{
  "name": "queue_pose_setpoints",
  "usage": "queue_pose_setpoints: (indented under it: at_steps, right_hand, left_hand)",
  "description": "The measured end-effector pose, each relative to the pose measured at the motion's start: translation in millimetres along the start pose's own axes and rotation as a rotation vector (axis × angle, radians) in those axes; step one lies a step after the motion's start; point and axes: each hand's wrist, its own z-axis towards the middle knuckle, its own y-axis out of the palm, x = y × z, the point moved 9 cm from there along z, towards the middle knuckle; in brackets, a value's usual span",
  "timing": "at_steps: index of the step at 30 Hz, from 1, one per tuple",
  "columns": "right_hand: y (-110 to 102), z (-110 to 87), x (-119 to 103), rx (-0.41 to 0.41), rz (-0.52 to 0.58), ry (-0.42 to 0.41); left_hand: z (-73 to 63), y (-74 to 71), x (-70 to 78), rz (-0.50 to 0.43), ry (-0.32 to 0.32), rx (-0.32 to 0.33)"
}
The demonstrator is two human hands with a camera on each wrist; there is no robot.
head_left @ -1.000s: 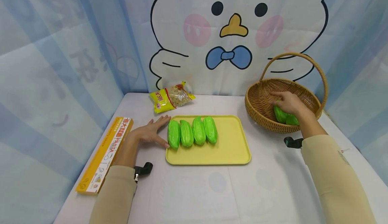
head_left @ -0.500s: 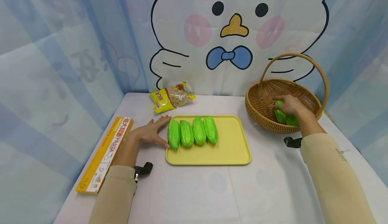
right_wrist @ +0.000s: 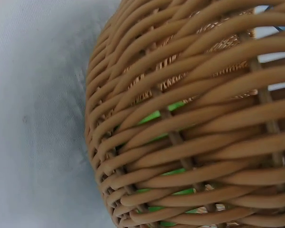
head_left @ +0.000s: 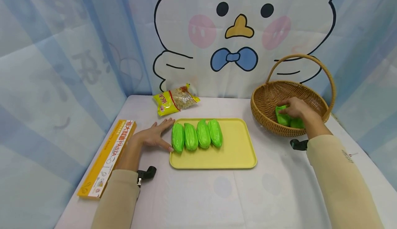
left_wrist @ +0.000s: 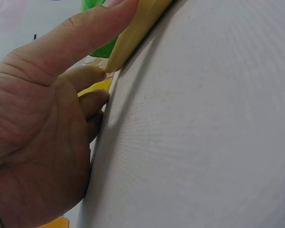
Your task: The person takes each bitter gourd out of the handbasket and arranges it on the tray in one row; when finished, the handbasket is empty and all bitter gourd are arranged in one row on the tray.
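Observation:
Several ridged green bitter melons (head_left: 203, 134) lie side by side on the left half of a yellow tray (head_left: 238, 146). My left hand (head_left: 152, 135) rests beside the tray with fingers spread. Its thumb (left_wrist: 90, 35) touches the tray edge in the left wrist view. Inside the wicker basket (head_left: 260, 110) my right hand (head_left: 296, 107) holds a bitter melon (head_left: 282, 117), fingers bent over its top. Another bitter melon (head_left: 297, 123) sits under that hand. In the right wrist view the basket wall (right_wrist: 204, 137) hides the hand; green shows through the weave.
A tall arched handle (head_left: 332, 84) rises over the basket. Behind the tray lies a yellow snack bag (head_left: 167, 102). A long orange pasta box (head_left: 107, 160) lies left of my left forearm. A curtain (head_left: 238, 81) hangs along the table's back edge.
My right hand has lowered onto a bitter melon in the basket and taken hold of it. That melon has shifted slightly left. The left hand and the tray have stayed put.

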Motion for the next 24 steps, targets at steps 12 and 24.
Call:
queue_pose_setpoints:
  at_steps: [12, 24]
  right_hand:
    - [5.1, 1.4, 2.5, -0.025, 0.033, -0.019]
    - [12.5, 4.7, -1.1, -0.056, -0.005, -0.064]
  left_hand:
    - [-0.3, 0.1, 2.0, 0.0, 0.005, -0.003]
    - [-0.9, 0.2, 2.7, -0.001, 0.013, -0.002]
